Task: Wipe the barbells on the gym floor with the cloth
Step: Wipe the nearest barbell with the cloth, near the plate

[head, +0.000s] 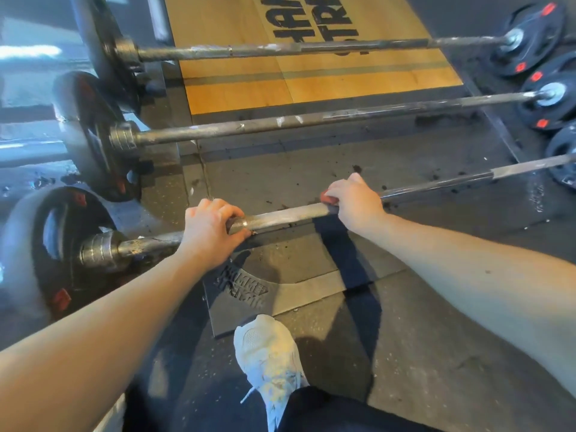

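Barbell | on floor, just ahead of shoe | left hand curled round it, ahead-left of shoe | right hand clamps red cloth onto it, ahead-right of shoe | likely heavy, rigid, prone to roll; cloth soft, wrap round bar

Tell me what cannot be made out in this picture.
Head view:
The red cloth: mostly hidden under the right grip; size unclear.
The nearest grey steel barbell: covered where the left grip holds it; its right black plate is cut by the frame edge.
The black lettering on the wooden platform: cut off by the top edge.
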